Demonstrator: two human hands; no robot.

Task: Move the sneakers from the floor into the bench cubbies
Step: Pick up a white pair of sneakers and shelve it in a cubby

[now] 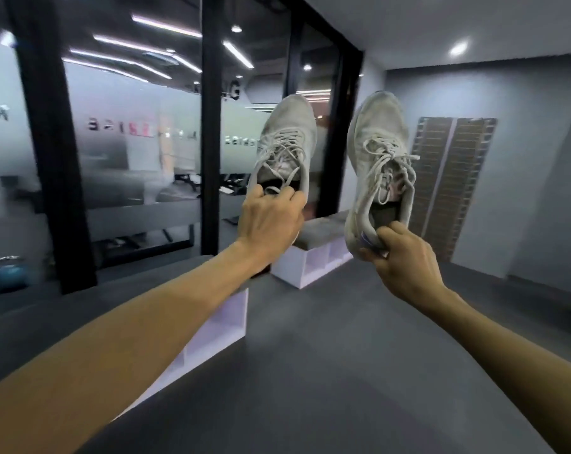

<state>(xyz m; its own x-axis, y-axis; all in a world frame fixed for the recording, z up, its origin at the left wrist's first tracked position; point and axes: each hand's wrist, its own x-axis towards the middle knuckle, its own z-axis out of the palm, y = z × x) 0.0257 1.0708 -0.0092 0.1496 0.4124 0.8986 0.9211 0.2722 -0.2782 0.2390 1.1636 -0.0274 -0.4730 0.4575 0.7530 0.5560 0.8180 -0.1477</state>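
Two worn grey sneakers are held aloft, toes up, above a dark floor (326,339). The left hand (271,221) grips the left sneaker (285,142) at its heel opening; the right hand (405,260) pinches the heel of the right sneaker (379,155). Behind them, a white counter (313,260) with open cubbies stands against a glass wall (130,126); a nearer counter (225,322) lies under the left forearm

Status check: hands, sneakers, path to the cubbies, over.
Left hand grips left sneaker at heel. Right hand pinches right sneaker at heel. Both airborne, toes up. Far bench cubbies ahead; floor between looks clear.
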